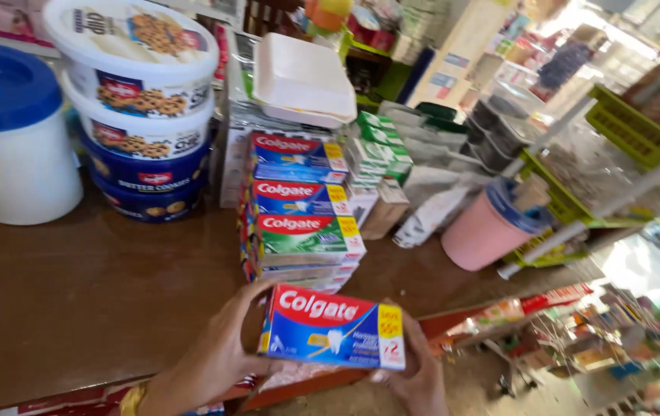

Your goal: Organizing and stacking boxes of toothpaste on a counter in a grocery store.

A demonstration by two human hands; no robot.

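Hands, left (222, 350) and right (415, 374), clamp toothpaste box (334, 327) ends, long axis running left-right, tilted slightly.

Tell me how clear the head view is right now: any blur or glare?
Head view: toothpaste box in left hand and right hand fairly sharp; shelves at right blurred and washed out by bright daylight; wooden counter evenly lit.

Glossy cardboard toothpaste box (334, 327); smooth dark wood counter (76, 300); pink plastic bucket (484, 231), matt.
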